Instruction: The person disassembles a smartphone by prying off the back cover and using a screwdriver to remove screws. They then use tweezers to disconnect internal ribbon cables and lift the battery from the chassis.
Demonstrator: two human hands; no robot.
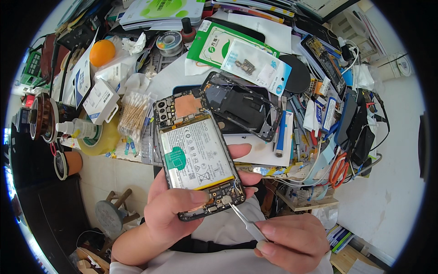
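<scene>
An opened smartphone lies tilted in my left hand, back side up. My left thumb presses near its lower circuit board, and the fingertips wrap round the right edge. A white battery with a green label fills its middle, and a copper-coloured patch sits beside the cameras at the top. Between the thumb and fingers of my right hand is a pair of metal tweezers. Their tips meet the bottom edge of the phone, by a small metal part on the lower board; whether they grip anything is too small to tell.
Behind the phone lies a black phone mid-frame on the cluttered table. Cotton swabs, a bottle and tape stand left. A blue-handled tool, orange cable and many tools crowd the right. A stool stands below.
</scene>
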